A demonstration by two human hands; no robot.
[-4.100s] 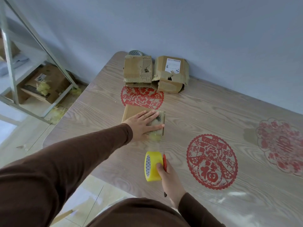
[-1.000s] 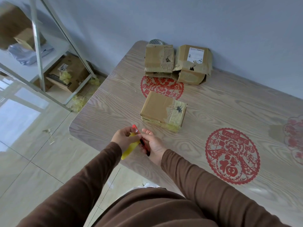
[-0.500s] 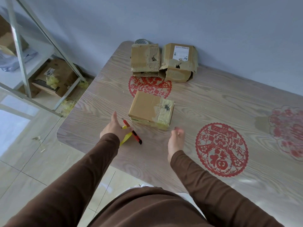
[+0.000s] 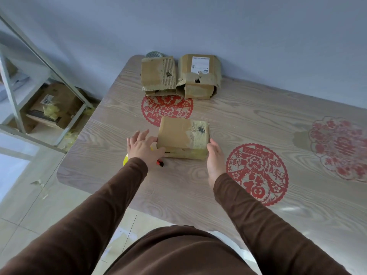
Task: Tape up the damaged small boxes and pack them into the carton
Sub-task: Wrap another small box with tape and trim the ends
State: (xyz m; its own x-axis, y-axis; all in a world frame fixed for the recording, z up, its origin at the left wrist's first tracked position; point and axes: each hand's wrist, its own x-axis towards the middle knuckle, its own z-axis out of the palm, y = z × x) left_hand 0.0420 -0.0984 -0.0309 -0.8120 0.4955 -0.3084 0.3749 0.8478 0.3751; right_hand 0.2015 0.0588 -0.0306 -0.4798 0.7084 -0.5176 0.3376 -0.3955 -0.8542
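A small taped cardboard box [image 4: 182, 135] lies on the wooden table [image 4: 258, 120], with yellowish tape over a dark hole on its right part. My left hand [image 4: 142, 147] touches the box's left side, fingers spread. My right hand [image 4: 215, 157] is flat against its right front corner. Beneath my left hand lie the yellow tape roll [image 4: 125, 161] and a red cutter [image 4: 160, 163], both mostly hidden. Two torn small boxes stand at the table's far edge: one with ripped corrugation [image 4: 157, 76], one with a white label [image 4: 199, 76].
Red paper-cut decals [image 4: 257, 173] lie under the table's clear cover. A metal rack [image 4: 12, 92] stands to the left, with a carton [image 4: 57, 104] and yellow tape scraps on its low shelf. A round grey object [image 4: 154, 54] sits behind the far boxes.
My left hand has set down the tape roll and cutter on the table. Both hands have moved forward to the two sides of the near box.
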